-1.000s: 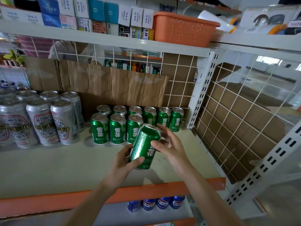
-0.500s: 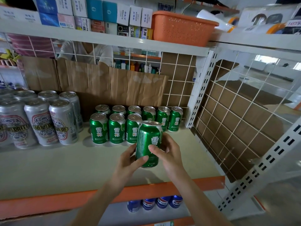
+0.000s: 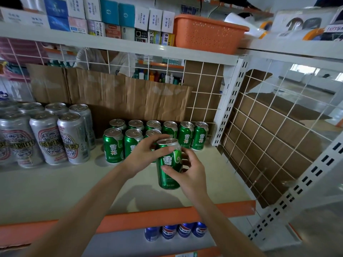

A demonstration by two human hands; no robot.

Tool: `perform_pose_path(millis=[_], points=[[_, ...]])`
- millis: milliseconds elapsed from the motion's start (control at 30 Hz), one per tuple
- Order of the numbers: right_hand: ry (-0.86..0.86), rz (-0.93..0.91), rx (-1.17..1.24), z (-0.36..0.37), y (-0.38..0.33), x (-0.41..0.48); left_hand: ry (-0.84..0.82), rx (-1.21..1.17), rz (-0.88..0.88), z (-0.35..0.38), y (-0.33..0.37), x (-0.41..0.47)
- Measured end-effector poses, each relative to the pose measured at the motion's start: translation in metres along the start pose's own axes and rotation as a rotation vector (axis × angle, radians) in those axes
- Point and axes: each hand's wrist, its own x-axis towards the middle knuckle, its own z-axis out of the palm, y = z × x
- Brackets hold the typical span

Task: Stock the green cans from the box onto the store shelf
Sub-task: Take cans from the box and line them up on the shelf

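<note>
Green can point(image 3: 168, 164): upright, held over the front of the shelf point(image 3: 55, 186), just in front of the standing green cans point(image 3: 113, 147); whether its base touches the shelf cannot be told. Left hand point(image 3: 143, 156): grip closed, fingers curled round the can's top. Right hand point(image 3: 187, 173): grip closed, thumb and fingers pinching the can's side. Tall silver cans point(image 3: 72, 138) stand to the left. Blue cans point(image 3: 185, 230) sit on the shelf below.

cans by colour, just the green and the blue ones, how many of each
Green metal drink cans: 10, one of them held in the left hand and right hand
Blue metal drink cans: 4
Total: 14
</note>
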Motion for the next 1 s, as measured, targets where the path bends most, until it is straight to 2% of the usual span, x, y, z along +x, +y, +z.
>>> perform_pose_path(millis=[233, 467, 600, 833, 1000], points=[[0.063, 0.029, -0.064, 0.002, -0.003, -0.001, -0.083, 0.159, -0.070, -0.004, 0.016, 0.020], [-0.001, 0.038, 0.030, -0.002, 0.005, 0.002, -0.172, 0.322, -0.086, -0.005, 0.027, 0.032], [-0.040, 0.022, 0.044, -0.009, 0.017, 0.008, -0.175, 0.440, -0.032, -0.003, 0.023, 0.044], [-0.073, 0.101, -0.272, -0.044, 0.059, 0.013, -0.086, 0.580, 0.090, 0.001, 0.001, 0.068], [-0.180, 0.104, -0.605, -0.058, 0.083, 0.016, -0.024, 0.647, 0.166, 0.004, -0.013, 0.086]])
